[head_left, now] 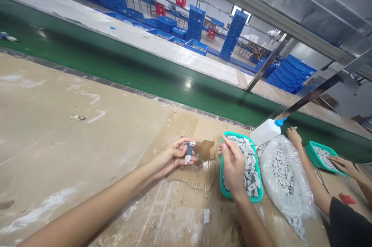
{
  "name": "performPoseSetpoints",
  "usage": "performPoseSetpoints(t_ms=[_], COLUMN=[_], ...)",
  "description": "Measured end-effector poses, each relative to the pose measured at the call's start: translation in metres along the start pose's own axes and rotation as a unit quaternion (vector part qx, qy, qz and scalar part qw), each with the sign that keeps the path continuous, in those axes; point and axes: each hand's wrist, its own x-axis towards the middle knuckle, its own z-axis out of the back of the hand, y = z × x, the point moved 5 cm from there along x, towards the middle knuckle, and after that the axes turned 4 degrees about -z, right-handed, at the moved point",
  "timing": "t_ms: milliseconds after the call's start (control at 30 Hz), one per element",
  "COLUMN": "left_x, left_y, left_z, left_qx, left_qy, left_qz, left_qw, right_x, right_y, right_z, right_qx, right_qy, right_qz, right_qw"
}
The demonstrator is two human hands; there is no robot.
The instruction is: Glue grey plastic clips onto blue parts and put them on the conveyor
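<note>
My left hand pinches a small dark blue and white piece over a torn, brown-stained cardboard pad. Over the left rim of a green basket is my right hand, its fingers raised and close together; whether something small is between the fingertips is too small to tell. The basket holds many flat grey and white pieces, partly hidden by that hand.
A white bottle with a blue tip stands behind a clear bag of small pieces. At right, a co-worker's hands are near another green basket and the green belt. A loose white piece lies in front.
</note>
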Motion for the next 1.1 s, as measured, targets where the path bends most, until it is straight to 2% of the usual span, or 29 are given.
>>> performPoseSetpoints(t_ms=[67, 167, 233, 333, 433, 600, 800, 967, 1100], left_x=[-0.001, -0.003, -0.004, -0.006, -0.005, 0.0, 0.005, 0.012, 0.031], left_y=[-0.001, -0.001, -0.002, -0.007, -0.01, -0.011, -0.016, -0.023, -0.042], left_z=[0.002, 0.002, 0.0, 0.0, 0.006, 0.012, 0.006, 0.022, 0.026], left_qx=[-0.045, -0.08, -0.083, -0.081, -0.067, -0.022, 0.081, 0.157, 0.158], left_qy=[-0.011, -0.021, -0.023, -0.05, -0.098, -0.127, -0.109, -0.146, -0.174], left_qz=[0.026, 0.051, 0.058, 0.054, 0.049, 0.03, -0.034, -0.094, -0.089], left_qw=[0.999, 0.995, 0.995, 0.994, 0.992, 0.991, 0.99, 0.972, 0.968], right_x=[0.004, 0.014, 0.022, 0.032, 0.035, 0.034, 0.036, 0.038, 0.037], right_y=[-0.007, -0.014, -0.017, -0.024, -0.032, -0.046, -0.053, -0.051, -0.047], right_z=[0.009, 0.018, 0.027, 0.04, 0.048, 0.032, 0.019, 0.028, 0.034], right_qx=[0.042, 0.041, -0.047, -0.212, -0.286, -0.362, -0.413, -0.399, -0.35], right_qy=[-0.039, -0.041, -0.028, -0.002, 0.026, 0.087, 0.13, 0.112, 0.077], right_qz=[-0.04, -0.051, -0.038, -0.032, -0.049, -0.084, -0.108, -0.116, -0.104], right_qw=[0.998, 0.997, 0.998, 0.977, 0.957, 0.924, 0.895, 0.902, 0.928])
